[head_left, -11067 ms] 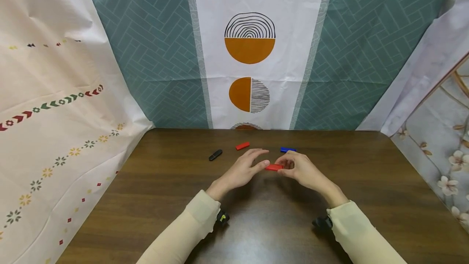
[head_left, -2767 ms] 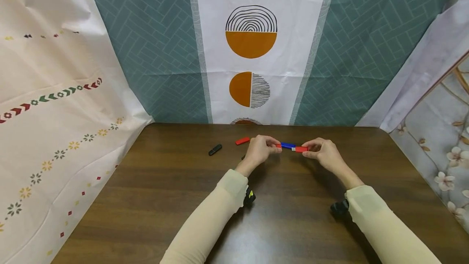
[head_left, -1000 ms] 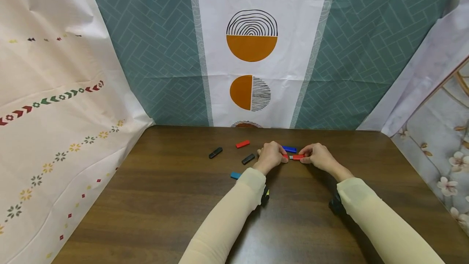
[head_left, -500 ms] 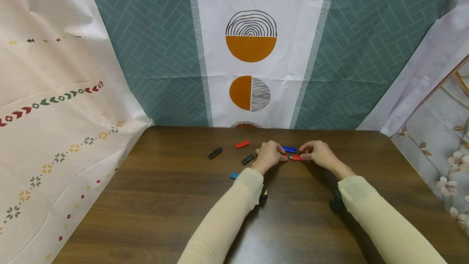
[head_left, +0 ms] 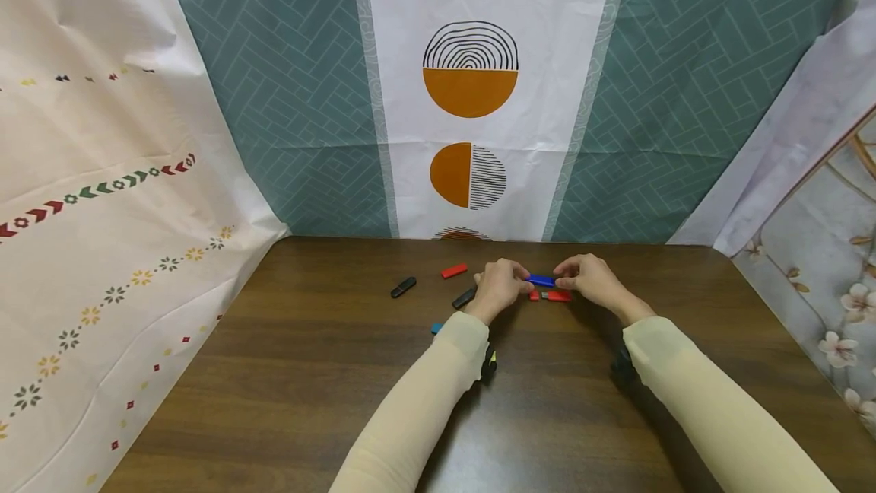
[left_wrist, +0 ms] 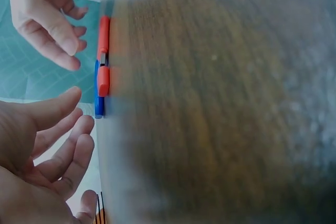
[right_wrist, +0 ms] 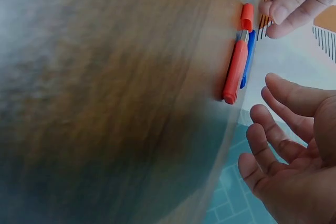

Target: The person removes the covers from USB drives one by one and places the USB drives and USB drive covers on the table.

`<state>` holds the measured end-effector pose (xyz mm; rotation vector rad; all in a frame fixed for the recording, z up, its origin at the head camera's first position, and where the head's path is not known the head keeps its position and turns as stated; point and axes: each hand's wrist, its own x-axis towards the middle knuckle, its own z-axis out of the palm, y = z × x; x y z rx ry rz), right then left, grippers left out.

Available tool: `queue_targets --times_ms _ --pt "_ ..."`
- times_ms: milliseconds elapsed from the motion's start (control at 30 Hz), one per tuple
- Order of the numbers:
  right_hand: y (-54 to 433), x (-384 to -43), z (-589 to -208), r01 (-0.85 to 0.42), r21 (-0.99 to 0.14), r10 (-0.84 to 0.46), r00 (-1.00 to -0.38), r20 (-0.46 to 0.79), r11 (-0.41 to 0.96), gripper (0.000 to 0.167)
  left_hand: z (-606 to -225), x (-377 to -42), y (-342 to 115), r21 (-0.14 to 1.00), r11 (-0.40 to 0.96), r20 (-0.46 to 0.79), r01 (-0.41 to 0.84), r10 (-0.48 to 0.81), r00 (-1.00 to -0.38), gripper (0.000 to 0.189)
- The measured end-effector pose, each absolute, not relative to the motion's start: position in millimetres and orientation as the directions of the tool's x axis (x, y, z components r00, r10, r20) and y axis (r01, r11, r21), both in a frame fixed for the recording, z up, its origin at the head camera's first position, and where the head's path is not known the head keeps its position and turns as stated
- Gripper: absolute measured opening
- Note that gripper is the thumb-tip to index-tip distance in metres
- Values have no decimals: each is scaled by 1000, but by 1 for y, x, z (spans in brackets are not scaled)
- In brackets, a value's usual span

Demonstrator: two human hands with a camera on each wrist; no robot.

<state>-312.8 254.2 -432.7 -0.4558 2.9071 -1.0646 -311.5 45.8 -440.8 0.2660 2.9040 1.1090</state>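
Note:
A red USB stick (head_left: 560,296) lies on the table with its metal plug bared, pointing left at its small red cap (head_left: 534,296). Just behind them is a blue USB stick (head_left: 541,280). My left hand (head_left: 498,287) hovers at the blue stick's left end, thumb and fingers apart; the left wrist view shows nothing between them. On the other side my right hand (head_left: 594,281) is near the blue stick's right end, its fingers loosely bent. In the right wrist view, space shows between that hand and the red USB stick (right_wrist: 236,72).
A black USB stick (head_left: 404,287), another red stick (head_left: 455,271) and a dark grey stick (head_left: 464,296) lie to the left on the brown wooden table (head_left: 274,402). A light blue piece (head_left: 436,328) is partly hidden by my left sleeve. A patterned curtain (head_left: 308,135) hangs behind.
Both hands have let go of the red USB stick and its cap, which stay on the table. The hands have moved slightly back, toward the blue stick's ends.

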Motion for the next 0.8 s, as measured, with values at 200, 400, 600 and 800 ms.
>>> queue_targets --times_ms 200,400,600,800 --pt "245 -320 -434 -280 -610 -300 -951 72 741 24 -441 -314 47 651 739 75 175 167 -983 20" --pt "240 -325 -438 -260 -609 -304 -952 33 749 26 -442 -318 46 655 734 84 179 165 -983 21" --pt "238 -330 -440 -250 -604 -304 -953 14 757 26 -445 -322 45 665 723 90 188 172 -981 21" --pt "236 -335 -443 -245 -588 -300 -954 4 771 24 -443 -323 45 657 731 84 184 171 -982 23"
